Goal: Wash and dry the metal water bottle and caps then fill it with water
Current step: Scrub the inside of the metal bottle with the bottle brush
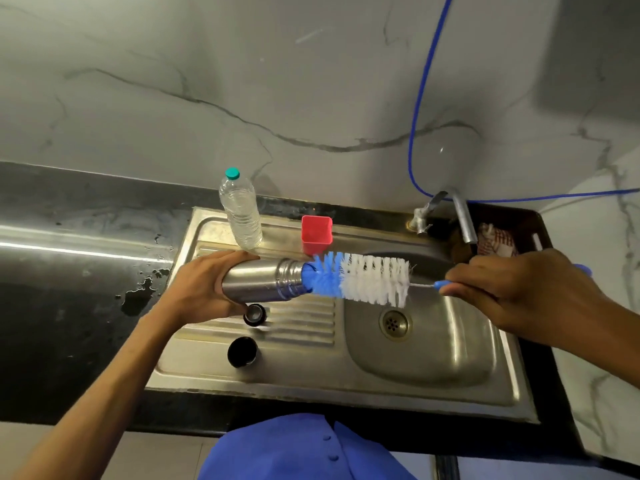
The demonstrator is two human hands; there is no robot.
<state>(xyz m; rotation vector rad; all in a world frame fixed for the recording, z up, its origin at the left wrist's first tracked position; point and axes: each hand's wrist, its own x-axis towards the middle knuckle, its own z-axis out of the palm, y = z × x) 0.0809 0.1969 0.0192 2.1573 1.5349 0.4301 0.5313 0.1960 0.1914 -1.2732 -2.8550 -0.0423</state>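
The left hand (204, 282) grasps the steel bottle (263, 284) lying sideways; the right hand (512, 289) grasps the bristly brush (360, 280), whose blue tip enters the mouth at 3 o'clock.

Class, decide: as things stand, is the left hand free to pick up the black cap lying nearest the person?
Probably not yet: the left hand grips the metal bottle, though the black cap lies uncovered just below it.

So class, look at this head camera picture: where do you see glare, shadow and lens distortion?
Head view: glare streaks the wet dark counter at left; a soft shadow darkens the wall's upper right; the wide lens bends the counter's back edge and the sink rim; the bottle and brush look fairly sharp.
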